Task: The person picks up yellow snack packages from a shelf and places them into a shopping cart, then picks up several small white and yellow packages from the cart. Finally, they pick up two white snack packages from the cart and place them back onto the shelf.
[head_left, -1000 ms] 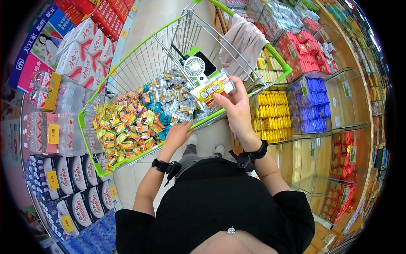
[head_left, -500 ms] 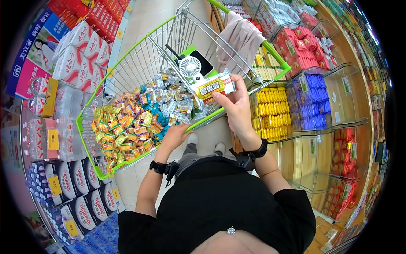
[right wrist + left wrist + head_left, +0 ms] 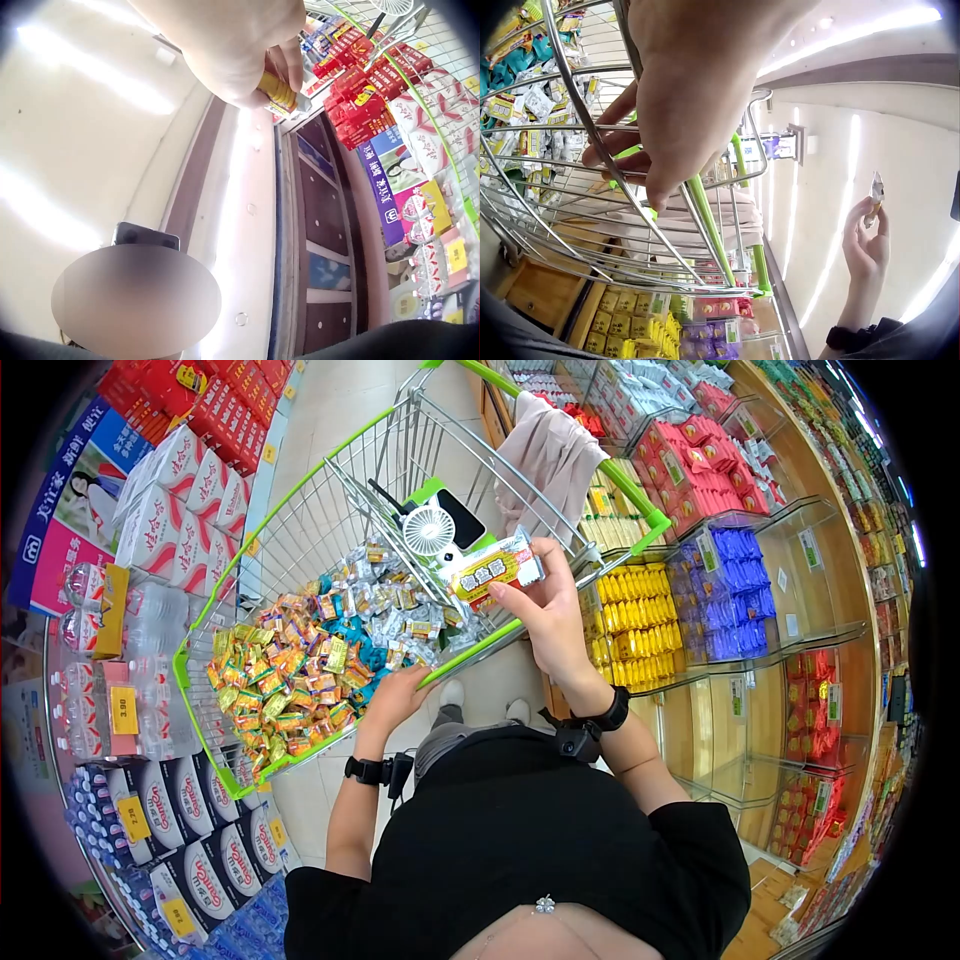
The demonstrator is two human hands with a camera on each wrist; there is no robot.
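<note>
In the head view my right hand (image 3: 548, 610) pinches a small wrapped snack packet (image 3: 497, 572), yellow, red and white with clear crimped ends, above the shopping cart's near side. The thumb lies across its front. The right wrist view shows the yellow packet (image 3: 279, 91) between the fingers, partly hidden by the hand. My left hand (image 3: 395, 698) grips the cart's green top rail (image 3: 470, 650), its fingers over the edge among the wires in the left wrist view. Inside the cart lie many small wrapped snacks: orange-and-yellow ones (image 3: 285, 670), teal ones (image 3: 347, 635) and silver-white ones (image 3: 400, 605).
A white handheld fan (image 3: 430, 532) and a dark-screened phone-like device (image 3: 462, 520) sit on the cart's inner part. A pale cloth (image 3: 550, 455) hangs over its handle. Shelves of yellow packets (image 3: 632, 620) and purple packets (image 3: 735, 595) line the right; boxes (image 3: 180, 510) and bottled drinks line the left.
The cart has shifted slightly left in the head view, its near left corner lower. My left hand moved left and down with the rail; the right hand still holds the packet, slightly further left.
</note>
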